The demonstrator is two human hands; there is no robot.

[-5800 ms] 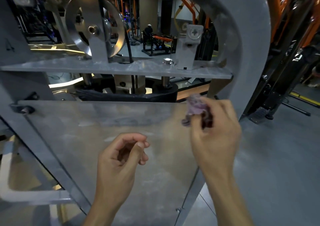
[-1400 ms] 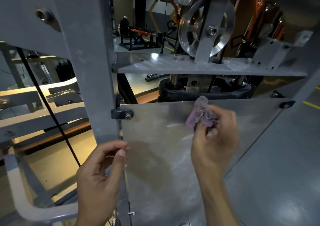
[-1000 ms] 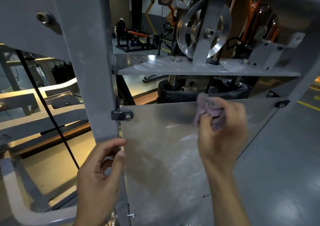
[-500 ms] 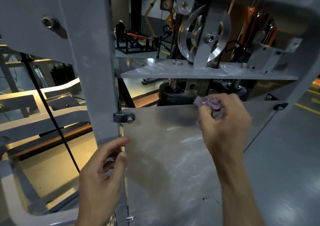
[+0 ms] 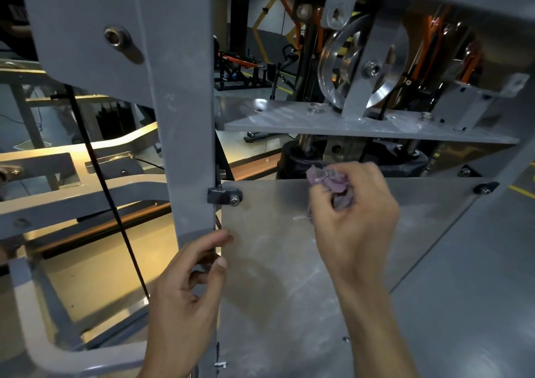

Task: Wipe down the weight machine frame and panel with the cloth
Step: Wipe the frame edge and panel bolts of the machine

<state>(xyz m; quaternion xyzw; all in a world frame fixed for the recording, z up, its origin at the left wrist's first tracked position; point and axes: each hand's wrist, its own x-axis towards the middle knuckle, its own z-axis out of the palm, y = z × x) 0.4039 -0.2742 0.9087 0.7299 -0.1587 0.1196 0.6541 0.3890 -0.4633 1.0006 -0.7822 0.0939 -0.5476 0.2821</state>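
A clear, scuffed panel [image 5: 269, 262] covers the lower part of the weight machine, bolted to a grey upright frame post [image 5: 179, 117]. My right hand [image 5: 356, 221] grips a crumpled purple cloth [image 5: 333, 182] and presses it near the panel's top edge. My left hand [image 5: 191, 285] curls its fingers round the edge of the grey post, just below the black bracket [image 5: 224, 196]. The thumb lies by the panel's left edge.
A grey shelf plate [image 5: 362, 125] crosses above the panel, carrying a silver pulley wheel [image 5: 353, 68]. The black weight stack [image 5: 298, 157] sits behind the panel top. A black cable [image 5: 107, 189] runs down on the left past cream frame bars [image 5: 72, 204]. Gym floor lies right.
My right hand has slid the cloth up and to the right along the panel to its top edge. My left hand stays on the post.
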